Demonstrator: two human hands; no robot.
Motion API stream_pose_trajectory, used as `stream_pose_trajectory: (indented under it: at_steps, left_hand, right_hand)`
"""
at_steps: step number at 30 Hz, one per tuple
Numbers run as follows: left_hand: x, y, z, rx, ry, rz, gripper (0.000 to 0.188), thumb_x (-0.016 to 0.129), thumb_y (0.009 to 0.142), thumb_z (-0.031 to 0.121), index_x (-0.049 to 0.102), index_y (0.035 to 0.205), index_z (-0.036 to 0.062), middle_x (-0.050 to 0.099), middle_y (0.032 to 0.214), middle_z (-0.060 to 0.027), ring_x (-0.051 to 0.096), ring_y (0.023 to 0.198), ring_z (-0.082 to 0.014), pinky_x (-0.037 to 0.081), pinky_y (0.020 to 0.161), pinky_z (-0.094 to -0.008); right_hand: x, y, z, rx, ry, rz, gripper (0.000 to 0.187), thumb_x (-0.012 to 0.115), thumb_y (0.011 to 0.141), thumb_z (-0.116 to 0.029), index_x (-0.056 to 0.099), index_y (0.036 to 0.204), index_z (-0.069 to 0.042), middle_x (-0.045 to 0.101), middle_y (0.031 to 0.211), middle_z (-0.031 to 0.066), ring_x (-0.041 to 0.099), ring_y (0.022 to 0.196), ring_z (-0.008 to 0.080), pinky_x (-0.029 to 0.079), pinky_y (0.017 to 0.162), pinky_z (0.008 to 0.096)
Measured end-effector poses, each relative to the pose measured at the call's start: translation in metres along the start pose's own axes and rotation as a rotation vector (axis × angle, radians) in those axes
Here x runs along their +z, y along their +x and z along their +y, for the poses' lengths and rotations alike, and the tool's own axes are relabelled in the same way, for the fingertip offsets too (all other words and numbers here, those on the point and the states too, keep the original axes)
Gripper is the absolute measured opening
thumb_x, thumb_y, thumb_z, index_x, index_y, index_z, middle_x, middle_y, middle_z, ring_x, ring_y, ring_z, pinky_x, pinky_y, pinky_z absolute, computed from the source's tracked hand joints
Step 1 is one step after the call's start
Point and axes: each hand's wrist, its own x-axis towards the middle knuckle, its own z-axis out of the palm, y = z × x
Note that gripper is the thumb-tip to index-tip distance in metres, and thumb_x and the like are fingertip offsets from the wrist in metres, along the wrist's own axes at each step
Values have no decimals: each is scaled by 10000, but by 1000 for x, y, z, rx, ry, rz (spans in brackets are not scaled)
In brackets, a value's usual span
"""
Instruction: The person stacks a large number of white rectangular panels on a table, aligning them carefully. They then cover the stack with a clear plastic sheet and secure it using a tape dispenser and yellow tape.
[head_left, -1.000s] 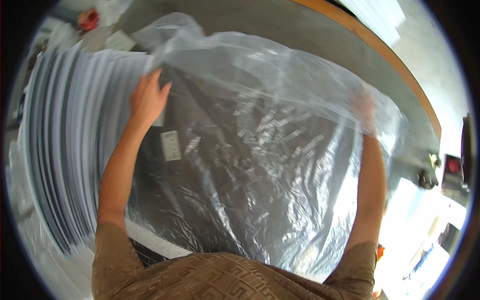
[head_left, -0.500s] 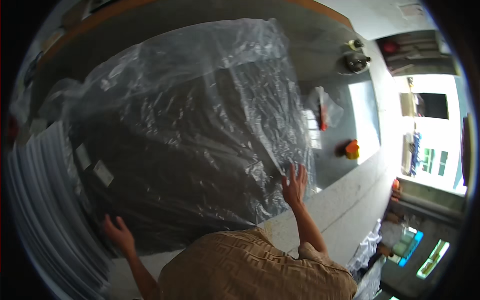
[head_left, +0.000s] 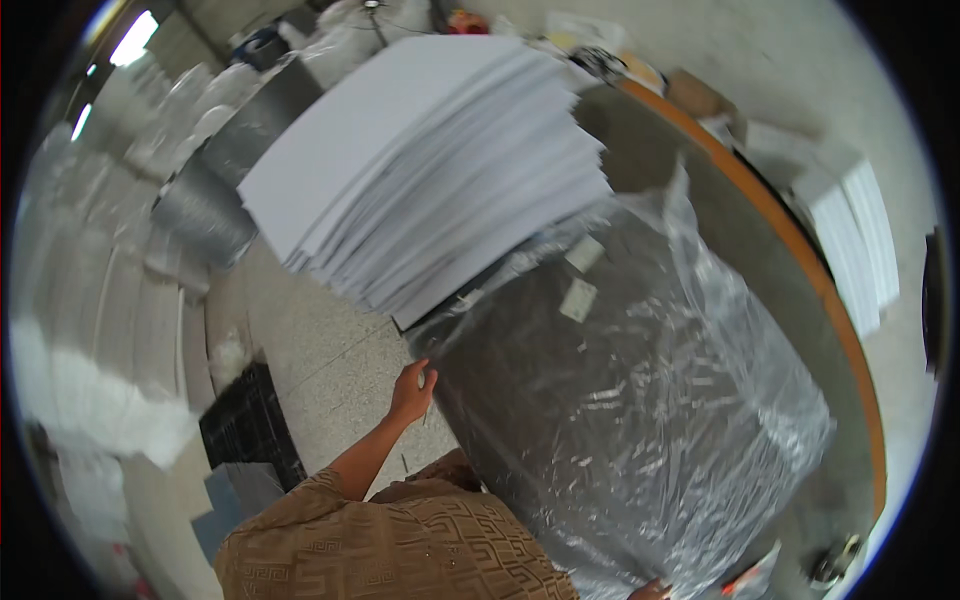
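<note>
A clear plastic sheet [head_left: 640,400] lies wrinkled over a large dark flat slab, its far side bunched and loose. Two small pale labels [head_left: 578,299] show near its upper left corner. My left hand [head_left: 412,392] is at the slab's left edge with its fingers curled toward the thumb. Something pale shows between them, but I cannot make it out. At the bottom edge of the view, only a small part of my right hand [head_left: 652,590] shows, on or beside the plastic. Its fingers are mostly cut off.
A tall stack of white sheets [head_left: 430,170] stands beyond the slab's left end. An orange edge strip [head_left: 790,225] borders the table. A black pallet [head_left: 252,425] lies on the floor at left, near grey rolls [head_left: 205,215]. A metal object [head_left: 835,562] sits at lower right.
The view has swung far to the left, bringing the white stack and floor into sight. My left hand's fingers, spread before, are now curled. My right hand has slipped mostly out of view.
</note>
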Motion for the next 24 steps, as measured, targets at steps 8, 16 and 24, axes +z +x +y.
stream_pose_trajectory:
  at_steps: [8, 16, 24]
  left_hand:
    - [-185, 88, -5, -270, -1273, 412, 658, 477, 894, 555, 462, 1238, -6, 560, 1094, -178, 570, 974, -295, 474, 861, -441]
    - [-305, 145, 102, -215, -1223, 27, 589, 534, 892, 420, 422, 1309, 20, 495, 1236, -194, 496, 1128, -321, 391, 941, -548]
    - [-316, 164, 131, -186, -1263, -166, 550, 547, 882, 335, 415, 1327, 39, 504, 1292, -179, 509, 1124, -344, 376, 900, -611]
  right_hand:
    - [-66, 18, -222, -740, 685, -29, 470, 510, 944, -277, 447, 1335, -25, 520, 1243, 185, 567, 1055, 310, 479, 843, 374]
    - [-240, -236, -533, -1027, 1336, -1266, 472, 513, 956, -233, 394, 1318, 46, 503, 1247, 183, 536, 1118, 298, 502, 895, 452]
    - [-305, -346, -654, -684, 1146, -1611, 647, 655, 859, -322, 319, 1283, 32, 466, 994, 150, 526, 933, 307, 496, 855, 493]
